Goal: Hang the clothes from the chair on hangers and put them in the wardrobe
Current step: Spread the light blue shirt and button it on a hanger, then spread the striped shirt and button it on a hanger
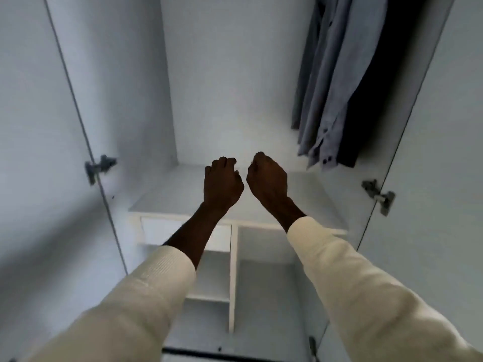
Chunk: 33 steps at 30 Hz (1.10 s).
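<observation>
I look into an open white wardrobe (pixel 235 82). Both my arms reach forward over its inner shelf (pixel 167 197). My left hand (pixel 222 185) and my right hand (pixel 266 178) hover side by side above the shelf, backs toward me, fingers curled in, with nothing visible in either. At the upper right hang a grey-blue shirt (pixel 337 82) and a dark garment (pixel 366 108); their hangers and the rail are out of view. The chair and its clothes are not in view.
The left door (pixel 34 152) and the right door (pixel 439 165) stand open, each with a metal hinge. Below the shelf are a drawer front (pixel 156 232) and open compartments split by a vertical divider (pixel 232 278). The hanging space left of the shirts holds no clothes.
</observation>
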Tool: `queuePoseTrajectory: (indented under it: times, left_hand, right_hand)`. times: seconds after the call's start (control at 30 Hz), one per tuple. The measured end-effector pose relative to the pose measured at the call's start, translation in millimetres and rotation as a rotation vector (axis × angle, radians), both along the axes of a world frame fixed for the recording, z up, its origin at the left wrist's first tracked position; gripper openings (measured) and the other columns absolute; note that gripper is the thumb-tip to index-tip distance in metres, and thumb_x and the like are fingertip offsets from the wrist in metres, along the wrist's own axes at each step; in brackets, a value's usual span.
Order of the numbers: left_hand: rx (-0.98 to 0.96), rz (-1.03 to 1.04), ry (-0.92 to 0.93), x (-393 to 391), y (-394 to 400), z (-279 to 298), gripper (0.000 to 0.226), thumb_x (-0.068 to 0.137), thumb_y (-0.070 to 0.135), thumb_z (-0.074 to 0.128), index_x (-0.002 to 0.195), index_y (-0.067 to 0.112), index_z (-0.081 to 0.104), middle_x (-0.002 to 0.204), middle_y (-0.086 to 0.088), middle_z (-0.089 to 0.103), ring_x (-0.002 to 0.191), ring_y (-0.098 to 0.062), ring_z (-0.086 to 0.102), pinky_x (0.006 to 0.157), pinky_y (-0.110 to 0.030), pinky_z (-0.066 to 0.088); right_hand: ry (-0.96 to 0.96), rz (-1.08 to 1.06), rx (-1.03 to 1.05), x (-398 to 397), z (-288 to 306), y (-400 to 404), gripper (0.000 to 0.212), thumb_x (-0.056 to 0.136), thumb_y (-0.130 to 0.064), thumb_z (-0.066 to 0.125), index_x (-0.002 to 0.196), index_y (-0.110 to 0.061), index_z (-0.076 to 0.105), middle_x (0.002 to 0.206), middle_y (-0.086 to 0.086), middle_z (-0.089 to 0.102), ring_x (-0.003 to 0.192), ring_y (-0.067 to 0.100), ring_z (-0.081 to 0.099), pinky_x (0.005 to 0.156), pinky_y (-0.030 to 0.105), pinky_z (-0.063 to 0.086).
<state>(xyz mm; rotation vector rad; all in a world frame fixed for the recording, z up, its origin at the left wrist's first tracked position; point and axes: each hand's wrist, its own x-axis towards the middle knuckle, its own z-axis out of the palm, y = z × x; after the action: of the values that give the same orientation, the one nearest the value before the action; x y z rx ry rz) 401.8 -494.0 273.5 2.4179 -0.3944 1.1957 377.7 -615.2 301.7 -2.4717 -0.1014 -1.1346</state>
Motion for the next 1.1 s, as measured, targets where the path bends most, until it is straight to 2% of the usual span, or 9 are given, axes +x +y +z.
queuePoseTrajectory:
  times: [0.07, 0.27, 0.37, 0.47, 0.63, 0.8, 1.1]
  left_hand:
    - [-0.011, 0.087, 0.187, -47.6, 16.7, -79.6, 0.029, 0.081, 0.009, 0.064, 0.109, 0.004, 0.065, 0.097, -0.014, 0.066, 0.092, -0.037, 0.061, 0.078, -0.043, 0.045]
    - [-0.024, 0.298, 0.738, -248.2, 69.2, -285.2, 0.035, 0.083, 0.010, 0.057, 0.117, 0.006, 0.062, 0.113, -0.014, 0.064, 0.107, -0.035, 0.057, 0.090, -0.041, 0.040]
    - [-0.013, 0.421, 1.021, -359.7, 95.9, -354.3, 0.037, 0.080, 0.017, 0.050, 0.114, 0.011, 0.061, 0.112, -0.011, 0.062, 0.107, -0.034, 0.058, 0.090, -0.043, 0.044]
    - [-0.005, 0.547, 1.234, -467.7, 117.7, -394.5, 0.033, 0.085, 0.016, 0.050, 0.116, 0.010, 0.057, 0.116, -0.011, 0.061, 0.111, -0.032, 0.056, 0.093, -0.039, 0.040]
    - [-0.244, 0.781, 1.453, -613.2, 152.6, -423.5, 0.029, 0.086, 0.014, 0.049, 0.114, 0.007, 0.055, 0.118, -0.012, 0.057, 0.113, -0.033, 0.051, 0.093, -0.040, 0.037]
    - [-0.450, 0.952, 1.425, -705.3, 180.5, -430.4, 0.027, 0.086, 0.011, 0.049, 0.112, 0.007, 0.056, 0.116, -0.012, 0.057, 0.109, -0.033, 0.052, 0.090, -0.038, 0.037]
    - [-0.588, 1.191, 1.424, -907.2, 310.7, -441.6, 0.032, 0.088, 0.016, 0.049, 0.118, 0.007, 0.052, 0.118, -0.011, 0.055, 0.111, -0.032, 0.052, 0.090, -0.038, 0.037]
  right_hand:
    - [0.211, 0.065, 0.016, -39.2, -70.2, 20.0, 0.017, 0.097, -0.015, 0.042, 0.103, -0.008, 0.056, 0.097, 0.009, 0.066, 0.087, 0.031, 0.061, 0.065, 0.031, 0.032]
    - [0.790, 0.291, -0.113, -177.5, -265.8, 59.7, 0.026, 0.093, -0.012, 0.042, 0.115, -0.009, 0.055, 0.111, 0.016, 0.065, 0.101, 0.037, 0.061, 0.075, 0.034, 0.041]
    - [1.053, 0.404, -0.259, -252.3, -337.4, 72.1, 0.027, 0.093, -0.013, 0.044, 0.116, -0.008, 0.056, 0.116, 0.019, 0.063, 0.106, 0.038, 0.060, 0.086, 0.037, 0.046]
    - [1.225, 0.555, -0.429, -320.1, -386.8, 86.1, 0.026, 0.092, -0.013, 0.047, 0.113, -0.006, 0.061, 0.116, 0.019, 0.062, 0.109, 0.036, 0.059, 0.089, 0.035, 0.046]
    - [1.213, 0.811, -0.695, -416.4, -420.4, 141.6, 0.024, 0.090, -0.013, 0.048, 0.110, -0.007, 0.058, 0.118, 0.016, 0.060, 0.109, 0.036, 0.058, 0.089, 0.033, 0.044]
    - [1.128, 1.006, -0.854, -485.1, -429.9, 214.6, 0.023, 0.089, -0.011, 0.046, 0.108, -0.005, 0.057, 0.116, 0.018, 0.060, 0.106, 0.037, 0.058, 0.087, 0.033, 0.043]
    - [0.994, 1.244, -1.082, -663.3, -438.2, 402.2, 0.017, 0.089, -0.009, 0.045, 0.102, -0.004, 0.055, 0.110, 0.017, 0.060, 0.099, 0.036, 0.059, 0.080, 0.034, 0.044]
